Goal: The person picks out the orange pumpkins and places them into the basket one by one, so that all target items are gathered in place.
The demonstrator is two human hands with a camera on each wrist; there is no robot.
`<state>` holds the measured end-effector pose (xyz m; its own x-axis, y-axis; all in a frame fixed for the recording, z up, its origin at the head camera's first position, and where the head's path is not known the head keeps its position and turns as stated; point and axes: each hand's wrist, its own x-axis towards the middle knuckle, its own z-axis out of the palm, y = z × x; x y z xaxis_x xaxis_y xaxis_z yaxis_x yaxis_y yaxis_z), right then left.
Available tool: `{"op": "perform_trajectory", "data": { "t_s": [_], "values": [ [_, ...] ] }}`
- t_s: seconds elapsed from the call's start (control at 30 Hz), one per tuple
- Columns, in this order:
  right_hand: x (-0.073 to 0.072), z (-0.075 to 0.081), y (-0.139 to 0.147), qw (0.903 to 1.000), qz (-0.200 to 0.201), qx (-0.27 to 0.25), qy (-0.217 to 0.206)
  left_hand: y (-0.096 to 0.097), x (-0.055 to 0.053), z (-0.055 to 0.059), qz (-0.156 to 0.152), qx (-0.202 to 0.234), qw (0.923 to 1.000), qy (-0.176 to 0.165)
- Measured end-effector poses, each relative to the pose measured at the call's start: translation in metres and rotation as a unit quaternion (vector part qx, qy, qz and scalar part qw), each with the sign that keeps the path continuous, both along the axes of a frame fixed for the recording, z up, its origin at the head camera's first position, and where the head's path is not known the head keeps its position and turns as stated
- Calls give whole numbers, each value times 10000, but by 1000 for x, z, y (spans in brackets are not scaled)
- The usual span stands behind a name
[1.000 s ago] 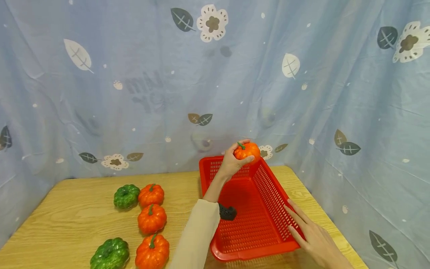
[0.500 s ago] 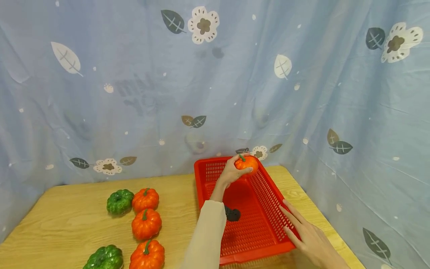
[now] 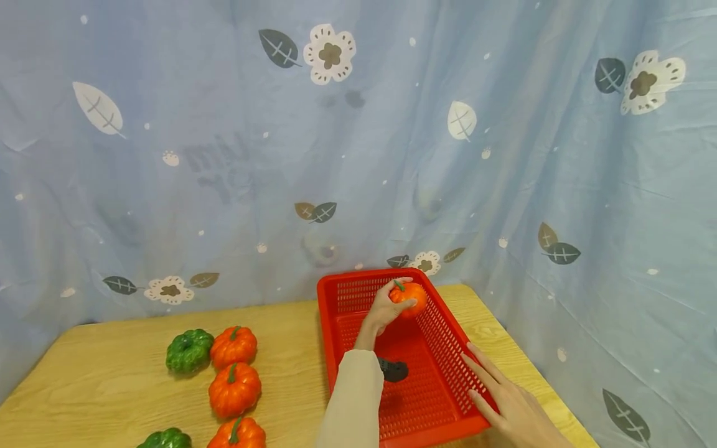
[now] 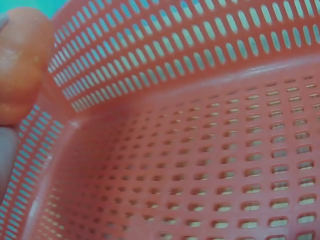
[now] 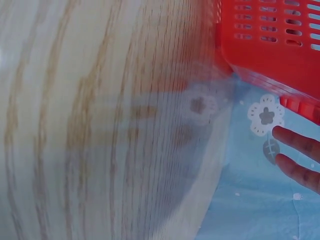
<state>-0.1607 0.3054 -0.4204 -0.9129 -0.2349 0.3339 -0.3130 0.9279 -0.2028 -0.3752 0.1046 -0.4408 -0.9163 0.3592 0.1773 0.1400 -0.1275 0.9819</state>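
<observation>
While our left hand (image 3: 384,309) grips an orange pumpkin (image 3: 414,302) between thumb and fingers, we have it within the outline of the red basket (image 3: 420,398), near its far right corner; we cannot tell how high it sits above the basket's floor. Our right hand (image 3: 512,407), fingers extended and holding nothing, lies over the basket's near right rim, though how firmly it touches is unclear. Left of the basket, other orange pumpkins (image 3: 234,390) and green pumpkins (image 3: 189,351) stand on the surface (image 3: 291,386). From here, we judge, a loose pinch on the glossy, rounded skin could let the pumpkin drop and roll inside the basket. Lowering it against the side wall could jolt the basket, which might slide if our right hand isn't steadying it.
</observation>
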Motion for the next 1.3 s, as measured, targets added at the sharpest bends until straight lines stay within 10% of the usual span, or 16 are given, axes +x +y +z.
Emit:
{"op": "perform_trajectory", "data": {
  "t_s": [0.4, 0.77, 1.0, 1.3],
  "values": [
    [0, 4, -2, 9999, 90, -57, 20, -2, 16, -2, 96, -484, 9985, 252],
    [1, 2, 1, 9999, 83, -85, 36, 1, 7, -25, 142, -837, 9964, 47],
    [4, 4, 0, 9976, -174, -159, -656, -5, 16, -17, -107, -632, 9979, 110],
    [4, 2, 0, 9984, -230, -75, -518, -10, 9, -17, -412, -952, 9946, -98]
  ]
}}
